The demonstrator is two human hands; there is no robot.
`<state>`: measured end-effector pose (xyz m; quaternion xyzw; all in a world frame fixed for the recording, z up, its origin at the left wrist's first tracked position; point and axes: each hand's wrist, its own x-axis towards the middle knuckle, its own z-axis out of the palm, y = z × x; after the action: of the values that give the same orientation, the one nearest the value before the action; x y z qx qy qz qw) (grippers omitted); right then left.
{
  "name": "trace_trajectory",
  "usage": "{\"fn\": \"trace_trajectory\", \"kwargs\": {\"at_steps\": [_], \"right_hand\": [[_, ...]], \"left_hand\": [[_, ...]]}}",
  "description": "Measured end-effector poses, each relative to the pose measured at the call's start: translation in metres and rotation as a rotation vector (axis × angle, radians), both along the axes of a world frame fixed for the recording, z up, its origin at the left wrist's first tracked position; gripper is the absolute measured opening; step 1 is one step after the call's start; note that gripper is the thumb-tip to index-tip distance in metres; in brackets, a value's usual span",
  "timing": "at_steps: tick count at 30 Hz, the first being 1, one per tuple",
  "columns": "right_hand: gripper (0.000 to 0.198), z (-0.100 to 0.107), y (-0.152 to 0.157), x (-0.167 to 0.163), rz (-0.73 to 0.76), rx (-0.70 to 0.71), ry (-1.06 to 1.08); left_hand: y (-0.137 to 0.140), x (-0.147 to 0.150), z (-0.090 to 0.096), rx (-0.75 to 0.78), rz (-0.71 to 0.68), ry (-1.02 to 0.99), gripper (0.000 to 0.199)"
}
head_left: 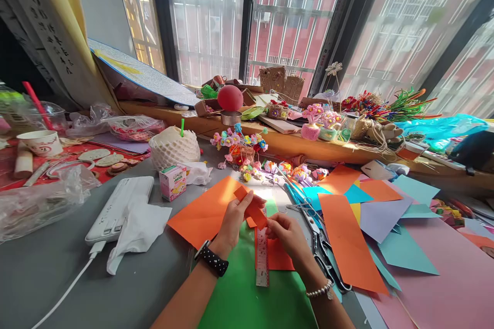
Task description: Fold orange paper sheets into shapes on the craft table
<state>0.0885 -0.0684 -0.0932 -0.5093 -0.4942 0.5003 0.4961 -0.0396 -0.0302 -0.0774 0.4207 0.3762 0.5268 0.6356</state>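
Between both hands is a narrow orange paper strip point(252, 209), held above the green mat. My left hand point(233, 218) pinches its upper left part between thumb and fingers. At the lower right end of the strip, my right hand point(287, 234) has its fingertips closed on the edge. Beneath lies a patterned pink ruler point(262, 262), partly over an orange paper piece point(281, 257) on the green mat point(227, 293). Just right of my right hand rest black-handled scissors point(322, 252). A larger orange sheet point(208, 205) lies to the left, partly behind my left hand.
Coloured paper sheets point(409, 247) cover the right side. On the left are a white power bank point(119, 208) with a cable, a tissue point(139, 231) and a small pink box point(173, 183). Crocheted flowers point(241, 146) stand behind the hands, before a cluttered window ledge point(293, 139).
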Motion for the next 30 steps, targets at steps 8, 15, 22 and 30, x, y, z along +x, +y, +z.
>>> {"fn": "trace_trajectory", "kwargs": {"at_steps": [8,15,22,30], "right_hand": [[0.021,-0.001,0.001,0.001,0.041,0.013,0.004],[0.026,0.001,0.002,0.009,-0.128,0.036,-0.026],[0.028,0.011,-0.002,0.013,-0.181,0.170,-0.096],[0.030,0.003,0.002,0.022,-0.435,0.120,-0.006]], "left_hand": [[-0.005,0.005,-0.002,-0.009,-0.121,0.054,0.032],[-0.005,0.004,-0.001,0.067,-0.252,0.205,0.034],[-0.013,0.006,-0.004,0.170,-0.588,0.398,0.034],[-0.006,0.005,-0.001,0.069,-0.357,0.283,0.032]]}}
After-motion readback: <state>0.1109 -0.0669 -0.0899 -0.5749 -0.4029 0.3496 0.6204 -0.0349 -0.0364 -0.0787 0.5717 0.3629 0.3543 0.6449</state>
